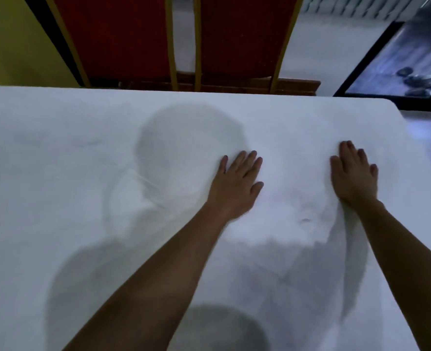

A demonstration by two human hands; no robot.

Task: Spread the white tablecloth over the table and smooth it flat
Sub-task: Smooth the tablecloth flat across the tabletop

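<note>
The left hand (237,179) and right hand (353,173) lie palm-down, fingers extended, flat on the white tablecloth (57,173), gripping nothing. The soft matte cloth covers the desk (396,107) to its rounded far corner, with faint creases left of the left hand. Two red upholstered chairs (118,36) with gold frames stand beyond.

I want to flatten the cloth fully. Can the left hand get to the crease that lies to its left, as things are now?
Probably yes. The left hand lies flat on the white tablecloth, and the crease is just beside it, with only bare cloth between them. Nothing stands in the way; the right hand presses farther right.
</note>
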